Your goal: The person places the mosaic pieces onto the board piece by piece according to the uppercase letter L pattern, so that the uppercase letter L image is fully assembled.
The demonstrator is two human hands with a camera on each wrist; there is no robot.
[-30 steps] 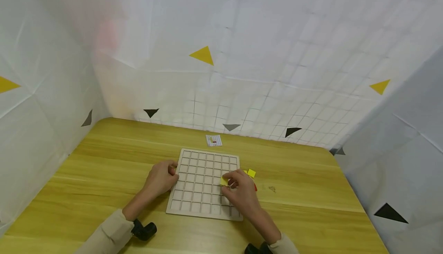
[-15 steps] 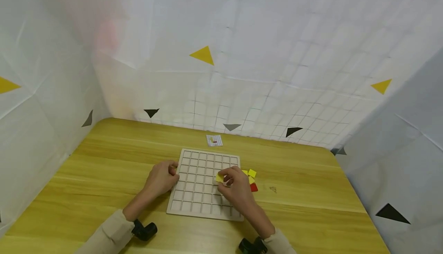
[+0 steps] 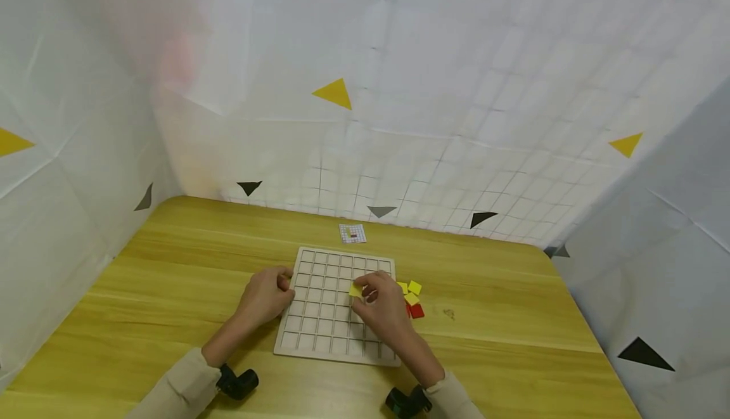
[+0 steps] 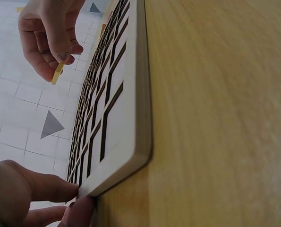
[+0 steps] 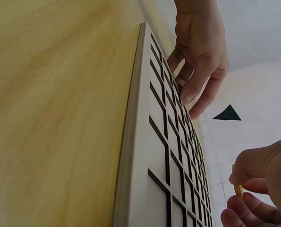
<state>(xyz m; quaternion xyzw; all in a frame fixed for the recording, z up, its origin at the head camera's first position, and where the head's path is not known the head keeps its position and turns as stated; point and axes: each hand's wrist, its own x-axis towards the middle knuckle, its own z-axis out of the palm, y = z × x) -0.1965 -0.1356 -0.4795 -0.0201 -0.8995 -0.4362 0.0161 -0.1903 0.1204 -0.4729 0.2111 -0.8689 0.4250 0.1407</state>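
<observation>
A pale wooden grid board (image 3: 316,343) lies flat on the table, its square cells outlined by dark grooves. Over the right half of it, my right hand (image 3: 386,310) pinches a thin yellow square tile (image 3: 355,290) between thumb and fingertips. The left wrist view shows this tile (image 4: 57,74) tilted and clear of the board's surface. My left hand (image 3: 265,293) grips the board's left edge; the left wrist view has its thumb and fingers at the rim near a corner. Beyond the right hand lie loose yellow tiles (image 3: 415,287) and red tiles (image 3: 417,311), partly hidden by that hand.
Behind the board, a small printed card (image 3: 352,234) shows a grid with yellow and red cells. White sheeting (image 3: 274,146) with coloured triangles walls the wooden table (image 3: 502,317) at back and sides. Each wrist carries a black camera (image 3: 238,383).
My right hand has carried the yellow tile leftward and slightly away over the board, uncovering more of the loose yellow and red tiles. The left hand has stayed at the edge.
</observation>
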